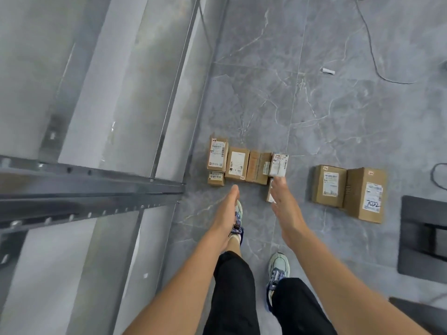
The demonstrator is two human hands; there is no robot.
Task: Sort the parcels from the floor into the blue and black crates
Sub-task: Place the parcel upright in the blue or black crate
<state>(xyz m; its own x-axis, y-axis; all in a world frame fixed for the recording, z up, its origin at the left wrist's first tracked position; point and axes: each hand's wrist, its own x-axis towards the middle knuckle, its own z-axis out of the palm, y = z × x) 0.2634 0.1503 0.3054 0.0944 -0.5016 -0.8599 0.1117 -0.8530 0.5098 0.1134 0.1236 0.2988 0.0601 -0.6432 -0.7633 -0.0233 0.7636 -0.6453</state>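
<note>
Left hand [226, 211] and right hand [285, 209], flat and empty, hover just before the parcels [237, 163].

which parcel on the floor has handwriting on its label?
The rightmost parcel, in the pair apart from the row: dark pen marks low on its label, none visible on the others.

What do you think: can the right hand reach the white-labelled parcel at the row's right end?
Probably yes. The right hand is open, its fingers pointing at the white-labelled parcel, whose top is uncovered; nothing shows between them.
</note>
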